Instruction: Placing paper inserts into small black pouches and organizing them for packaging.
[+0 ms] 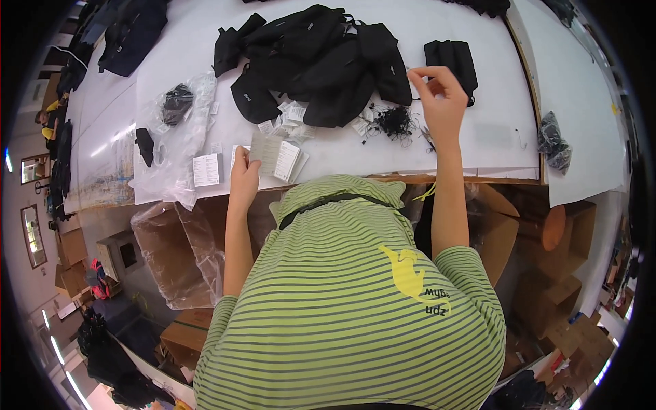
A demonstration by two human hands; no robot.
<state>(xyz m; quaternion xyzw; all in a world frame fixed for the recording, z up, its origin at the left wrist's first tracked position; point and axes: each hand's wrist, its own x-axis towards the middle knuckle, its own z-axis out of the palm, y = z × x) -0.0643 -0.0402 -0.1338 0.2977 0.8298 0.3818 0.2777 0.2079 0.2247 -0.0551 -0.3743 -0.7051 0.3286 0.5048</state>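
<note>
Left hand [244, 176] pinches paper cards [266, 149] over the surface [492, 156], near black bags [301, 58], perhaps so they stay together, while right hand [443, 96] hangs raised, fingertips closed, anything between them too small to tell.

Black all over the cloth pile [321, 68] and the tangle of strings [394, 124]. White for the tabletop [492, 154], white with tiny dark lines for the cards [287, 160]. Light green with thin dark stripes on the shirt [335, 294], bright yellow on its animal picture [408, 275]. Brown for the box [183, 340]. Maybe dark blue on the far-left cloth [134, 39]
</note>
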